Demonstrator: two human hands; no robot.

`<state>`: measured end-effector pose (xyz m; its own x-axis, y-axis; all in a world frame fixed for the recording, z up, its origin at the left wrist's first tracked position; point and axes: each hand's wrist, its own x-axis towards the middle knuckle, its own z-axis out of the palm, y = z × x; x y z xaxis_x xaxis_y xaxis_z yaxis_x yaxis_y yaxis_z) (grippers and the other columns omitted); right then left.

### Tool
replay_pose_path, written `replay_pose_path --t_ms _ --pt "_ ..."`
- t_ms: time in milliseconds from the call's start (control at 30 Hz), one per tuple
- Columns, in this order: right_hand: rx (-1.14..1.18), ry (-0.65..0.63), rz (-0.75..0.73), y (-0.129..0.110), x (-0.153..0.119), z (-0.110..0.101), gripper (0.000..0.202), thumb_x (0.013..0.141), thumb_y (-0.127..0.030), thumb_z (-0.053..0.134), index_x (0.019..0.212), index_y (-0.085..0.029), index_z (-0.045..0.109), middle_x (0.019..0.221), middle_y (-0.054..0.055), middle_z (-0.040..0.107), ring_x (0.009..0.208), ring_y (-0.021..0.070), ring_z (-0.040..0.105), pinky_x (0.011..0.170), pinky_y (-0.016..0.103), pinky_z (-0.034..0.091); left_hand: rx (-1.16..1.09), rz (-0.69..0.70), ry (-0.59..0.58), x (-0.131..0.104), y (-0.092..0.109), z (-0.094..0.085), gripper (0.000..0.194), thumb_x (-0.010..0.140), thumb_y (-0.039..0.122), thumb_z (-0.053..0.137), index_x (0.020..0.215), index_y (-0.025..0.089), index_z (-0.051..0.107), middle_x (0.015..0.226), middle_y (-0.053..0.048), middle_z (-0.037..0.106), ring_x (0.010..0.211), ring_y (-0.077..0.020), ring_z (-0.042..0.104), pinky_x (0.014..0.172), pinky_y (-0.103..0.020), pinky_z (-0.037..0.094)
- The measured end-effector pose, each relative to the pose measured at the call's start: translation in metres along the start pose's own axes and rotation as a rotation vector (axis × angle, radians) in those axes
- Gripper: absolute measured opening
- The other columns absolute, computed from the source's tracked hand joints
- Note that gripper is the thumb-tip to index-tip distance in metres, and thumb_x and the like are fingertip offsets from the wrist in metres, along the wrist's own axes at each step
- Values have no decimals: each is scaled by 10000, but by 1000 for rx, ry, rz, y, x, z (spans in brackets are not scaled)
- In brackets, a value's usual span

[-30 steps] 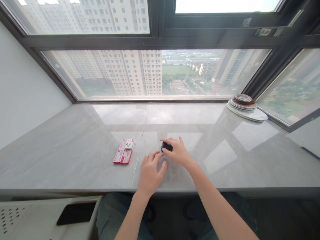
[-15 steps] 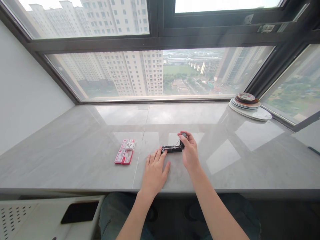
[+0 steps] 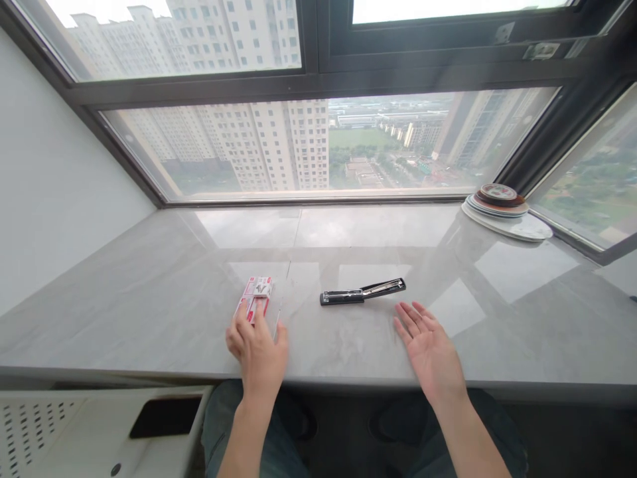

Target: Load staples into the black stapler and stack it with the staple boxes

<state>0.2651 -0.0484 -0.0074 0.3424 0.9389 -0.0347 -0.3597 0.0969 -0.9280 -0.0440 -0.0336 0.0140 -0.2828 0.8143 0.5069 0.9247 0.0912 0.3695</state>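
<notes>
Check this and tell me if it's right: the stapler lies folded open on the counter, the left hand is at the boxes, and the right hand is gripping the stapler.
Not quite: the right hand is open and apart from the stapler, as the head view shows. The stapler does lie folded open on the counter, with the left hand at the boxes.

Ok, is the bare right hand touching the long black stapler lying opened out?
Apart. The head view shows a strip of glossy grey countertop between the right hand and the black stapler.
</notes>
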Motion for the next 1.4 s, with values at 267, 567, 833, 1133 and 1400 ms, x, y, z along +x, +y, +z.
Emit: replay_pose_path --t_ms 267,567,833,1133,1400 --pt "-557 -424 254 -13 -22 22 459 962 -543 612 1292 -224 638 913 37 707 582 124 590 520 256 485 -152 155 -250 -14 -21 -15 267 971 293 601 1229 301 670 1393 -64 611 1286 -314 524 1082 -519 453" --pt "-729 -552 322 -14 7 52 463 934 -633 586 889 -174 628 573 -28 573 402 79 394 401 219 248 -592 381 -632 -8 47 4 481 885 119 630 1326 311 651 1171 -46 704 1116 -234 618 1036 -414 488" --pt "-809 -578 347 -14 20 44 486 911 -647 612 880 -163 643 529 -41 523 463 81 360 459 220 232 -733 338 -716 2 46 13 649 851 207 763 1442 380 558 1208 8 726 1187 -216 618 1074 -399 498" --pt "-1082 -503 328 -40 39 10 406 924 -601 593 950 -196 603 556 -39 562 477 118 435 460 242 265 -716 298 -635 -2 46 14 583 866 226 753 1414 338 587 1179 -7 719 1108 -221 638 971 -378 547" --pt "-1425 -677 -271 -55 19 69 176 936 -330 608 868 -281 763 734 -11 699 677 149 594 602 266 304 -712 319 -625 -4 45 15 586 864 214 748 1412 337 578 1186 -3 714 1128 -220 623 1022 -389 526"
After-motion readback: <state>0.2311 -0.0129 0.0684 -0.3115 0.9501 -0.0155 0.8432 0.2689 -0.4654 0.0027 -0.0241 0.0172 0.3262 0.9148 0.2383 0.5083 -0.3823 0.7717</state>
